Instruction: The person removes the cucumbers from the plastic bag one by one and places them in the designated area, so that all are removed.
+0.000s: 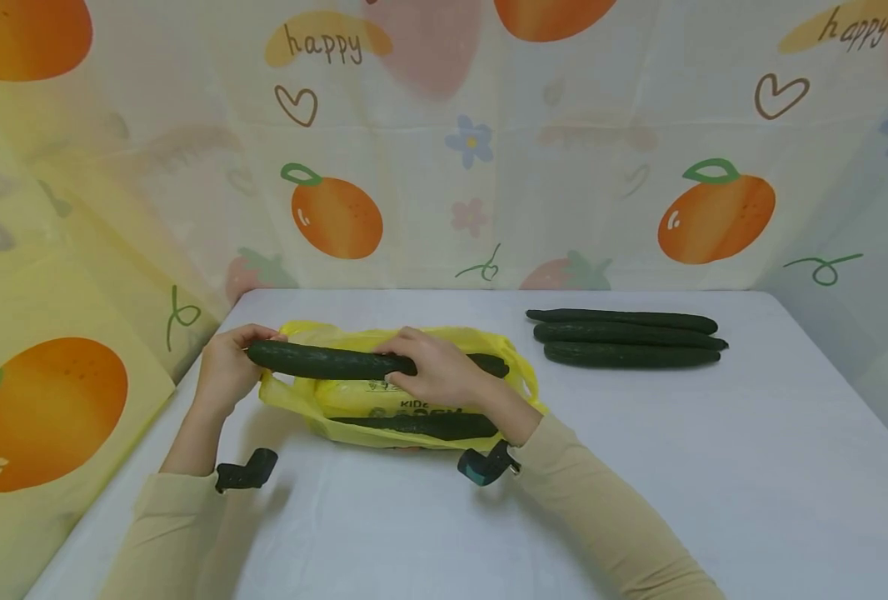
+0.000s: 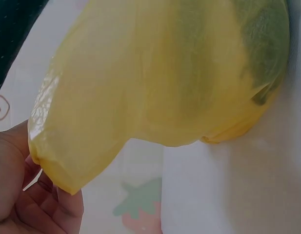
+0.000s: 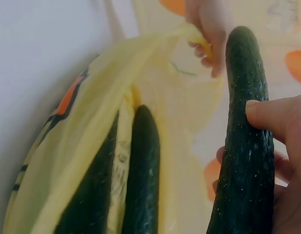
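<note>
A dark green cucumber point(image 1: 331, 362) is held in my right hand point(image 1: 444, 367) above a yellow plastic bag point(image 1: 301, 397), thumb on one side and fingers on the other. My left hand point(image 1: 228, 367) pinches the rim at the bag's left end, as the left wrist view shows. Inside the bag lie two cucumbers, one at the near side point(image 1: 444, 426) and another cucumber point(image 3: 144, 170) beside it in the right wrist view. A dark cucumber end point(image 1: 491, 364) shows right of my right hand; whose it is I cannot tell.
Three cucumbers point(image 1: 631, 335) lie side by side on the white table point(image 1: 714, 467), at the back right. A patterned cloth point(image 1: 474, 192) with oranges and hearts hangs behind the table and along its sides. Dark wrist cameras point(image 1: 247, 471) sit on both wrists.
</note>
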Demonstrator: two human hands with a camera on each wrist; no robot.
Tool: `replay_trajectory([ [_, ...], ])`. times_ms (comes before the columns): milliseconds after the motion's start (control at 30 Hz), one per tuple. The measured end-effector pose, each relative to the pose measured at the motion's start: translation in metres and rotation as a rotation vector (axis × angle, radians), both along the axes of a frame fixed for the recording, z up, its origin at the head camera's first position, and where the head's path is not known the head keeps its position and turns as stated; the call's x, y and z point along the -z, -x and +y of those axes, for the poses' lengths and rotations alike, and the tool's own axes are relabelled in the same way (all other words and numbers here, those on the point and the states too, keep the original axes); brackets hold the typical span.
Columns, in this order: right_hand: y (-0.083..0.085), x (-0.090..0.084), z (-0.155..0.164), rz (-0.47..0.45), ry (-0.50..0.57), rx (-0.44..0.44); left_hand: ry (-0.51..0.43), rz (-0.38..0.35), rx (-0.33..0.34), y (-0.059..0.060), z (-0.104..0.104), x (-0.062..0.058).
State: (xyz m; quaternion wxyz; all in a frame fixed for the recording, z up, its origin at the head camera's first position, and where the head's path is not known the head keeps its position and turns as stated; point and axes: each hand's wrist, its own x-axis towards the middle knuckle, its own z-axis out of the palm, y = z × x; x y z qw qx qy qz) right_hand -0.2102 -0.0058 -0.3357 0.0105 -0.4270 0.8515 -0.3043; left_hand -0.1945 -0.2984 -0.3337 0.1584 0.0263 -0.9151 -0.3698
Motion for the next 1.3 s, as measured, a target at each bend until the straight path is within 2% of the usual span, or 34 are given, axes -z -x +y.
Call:
replay_trajectory([
  [100, -0.003, -0.005, -0.002, 0.003, 0.009, -0.002, 0.023, 0.039, 0.011, 0.0, 0.0, 0.001],
  [400, -0.013, -0.02, -0.005, 0.043, 0.0, 0.022, 0.113, 0.095, 0.042, -0.001, -0.001, 0.002],
  [700, -0.023, -0.035, -0.007, 0.098, -0.038, 0.006, 0.08, 0.138, 0.082, -0.004, 0.0, 0.002],
  [967, -0.028, -0.045, -0.002, 0.154, -0.063, 0.022, 0.049, 0.102, 0.06, -0.006, 0.002, -0.001],
  [1133, -0.029, -0.048, 0.007, 0.208, -0.062, 0.031, -0.003, 0.072, 0.051, -0.007, 0.001, -0.001],
  [1300, -0.027, -0.048, 0.019, 0.262, -0.053, 0.033, -0.007, 0.018, 0.014, -0.004, 0.0, 0.001],
])
